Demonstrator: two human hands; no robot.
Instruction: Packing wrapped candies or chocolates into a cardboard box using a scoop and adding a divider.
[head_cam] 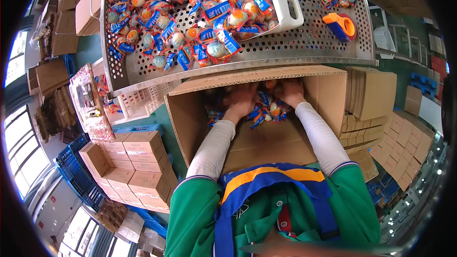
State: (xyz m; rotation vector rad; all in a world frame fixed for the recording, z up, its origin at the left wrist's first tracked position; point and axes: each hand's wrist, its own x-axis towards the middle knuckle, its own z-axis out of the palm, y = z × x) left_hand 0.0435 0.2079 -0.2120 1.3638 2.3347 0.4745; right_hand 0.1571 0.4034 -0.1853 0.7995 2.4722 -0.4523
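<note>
Both hands reach into an open cardboard box [275,142], among sealed packets of eggs [273,109] heaped against its far side. My left hand [241,100] is blurred and lies on the left part of the heap, fingers partly lost in shadow. At the heap's right edge, my right hand [291,91] touches the packets with fingers bent. Whether either hand grips a packet cannot be made out. Beyond the box, a perforated metal table [310,43] bears many more blue-and-red egg packets [171,14]. A white plastic scoop [284,3] full of packets rests there.
An orange-and-blue tape dispenser [339,26] lies on the metal table's right. White plastic crates [141,101] stand below its left end. Stacked cartons [132,167] on blue pallets are at left; flattened cardboard [375,92] and more cartons [401,146] are at right.
</note>
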